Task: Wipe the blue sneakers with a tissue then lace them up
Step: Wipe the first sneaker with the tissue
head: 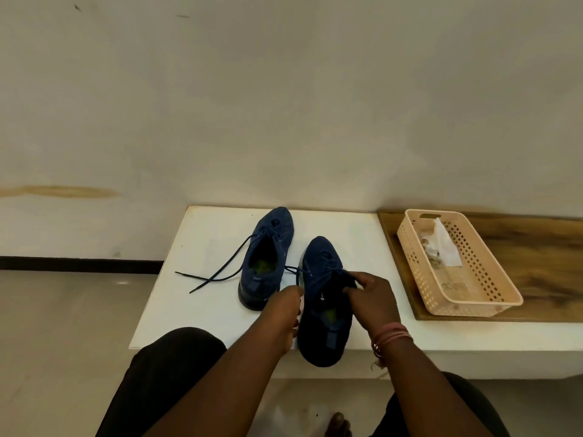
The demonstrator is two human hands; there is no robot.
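Observation:
Two blue sneakers stand on a white table [195,310], toes pointing away from me. The left sneaker [268,257] sits farther back, its dark lace ends [214,275] trailing loose across the table to the left. The right sneaker [325,310] is nearer, its heel over the front edge. My left hand [284,313] pinches a lace end at that shoe's left side. My right hand [370,298] pinches the other lace above the shoe's opening. A white tissue [444,244] lies in a peach basket [473,298].
The perforated peach basket rests on a wooden board [542,263] to the right of the white table, with crumpled bits beside the tissue. A plain wall rises just behind the table. My knees and a bare foot [339,424] are below the table's front edge.

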